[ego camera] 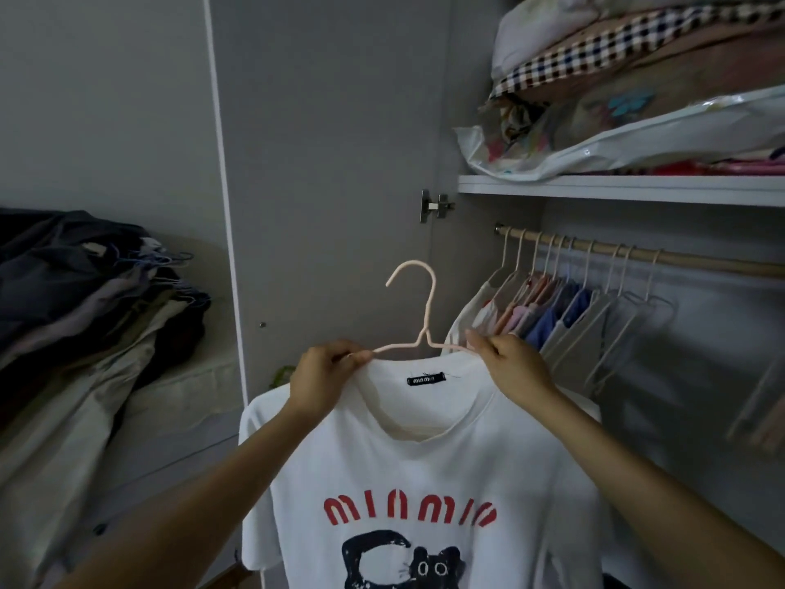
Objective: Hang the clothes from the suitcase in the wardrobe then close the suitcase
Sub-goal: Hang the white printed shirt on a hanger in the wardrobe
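T-shirt (424, 482), white with red lettering and a dark cat print, hangs in front of you on a pale pink hanger (418, 320), just short of the open wardrobe. Your left hand (325, 378) pinches the hanger's left arm together with the collar, fingers curled tight on it; your right hand (512, 363) grips the right arm at the other shoulder the same way. The hook stands upright and free between your two hands, turned to the left.

You look to be finishing the dressing step: the shirt sits on the hanger, and both shoulders seem seated, though your hands cover the hanger's ends, so I cannot be sure.

Next comes the hanging. The wooden rail (662, 257) runs under the shelf (616, 189), up and to your right, already carrying a row of hangers with clothes. You will need to free one hand, take the hanger near its neck, lift it above rail height and drop the hook into a gap. The clearest gap appears at the rail's left end. The suitcase is out of view.
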